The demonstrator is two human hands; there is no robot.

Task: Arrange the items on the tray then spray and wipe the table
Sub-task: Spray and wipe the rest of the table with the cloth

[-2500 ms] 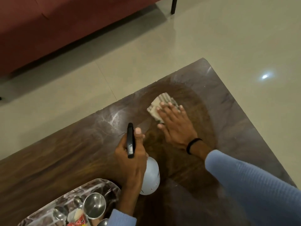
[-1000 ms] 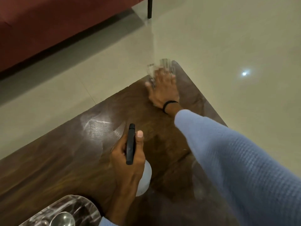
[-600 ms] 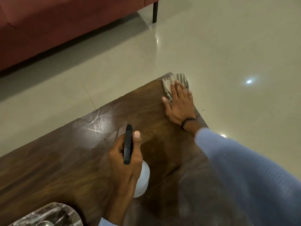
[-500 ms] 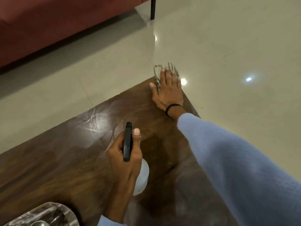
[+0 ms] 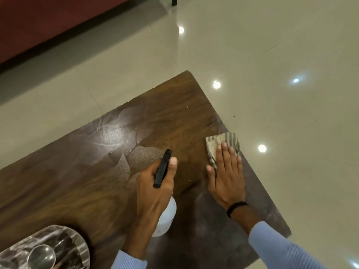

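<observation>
As recorded from the head view, the right hand (image 5: 226,179) lay flat, fingers straight and close together, pressing the striped cloth (image 5: 223,139) onto the worktop (image 5: 77,181) at its right edge, roughly midway between the far corner and the near right corner. The cloth's outer border reached that edge and perhaps slightly overhung it. A black wristband (image 5: 236,207) circled the wrist. The left hand (image 5: 155,191) was wrapped round the neck of the spray bottle (image 5: 166,216), with the thumb laid beside the black spray head (image 5: 162,168), which pointed toward the far edge. Whether the bottle's base stood on the worktop or hung just above it could not be told. Hazy, streaked patches near the far left edge suggested a damp film not yet wiped dry. Toward the near left of the worktop, cut off by the frame, sat the patterned tray (image 5: 81,247), well apart from both hands. It carried a steel bowl (image 5: 41,256); its other contents were too blurred to name.

Handling, as a judgement: the cloth appeared thin, soft and limp, so it would likely bunch or slip off the edge unless kept under a flat palm with even pressure. To lift it, a pinch at a folded border would serve. The bottle looked like light, rigid plastic, possibly slick when wet, and best taken at the neck below the trigger. Arranging looked done, and wiping was in hand.
</observation>
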